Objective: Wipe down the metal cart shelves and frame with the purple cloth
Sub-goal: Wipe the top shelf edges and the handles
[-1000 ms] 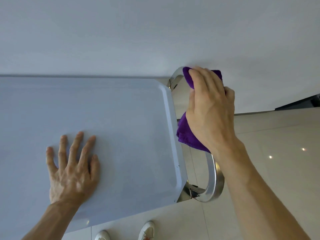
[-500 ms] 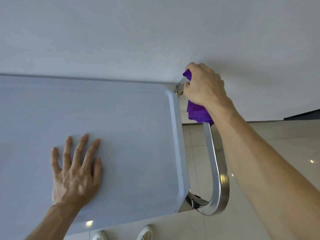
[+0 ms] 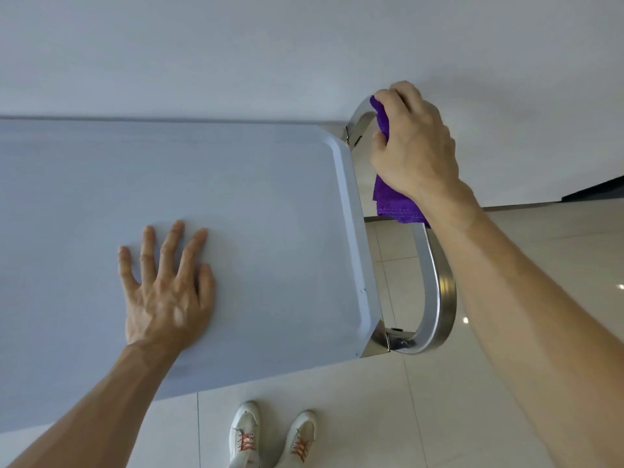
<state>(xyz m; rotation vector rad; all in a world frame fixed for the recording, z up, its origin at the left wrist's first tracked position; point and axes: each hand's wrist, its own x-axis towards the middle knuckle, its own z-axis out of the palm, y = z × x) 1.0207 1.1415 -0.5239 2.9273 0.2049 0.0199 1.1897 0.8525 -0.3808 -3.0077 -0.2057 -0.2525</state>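
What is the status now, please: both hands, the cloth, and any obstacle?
Left hand flat on cart top shelf, empty. Right hand gripping purple cloth around far end of handle bar. Nothing in the way.

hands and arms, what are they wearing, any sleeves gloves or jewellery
Both are bare: the left hand and right hand have no gloves, rings, watch or bands in view. Both forearms are uncovered down to the frame edge, so no sleeves show.
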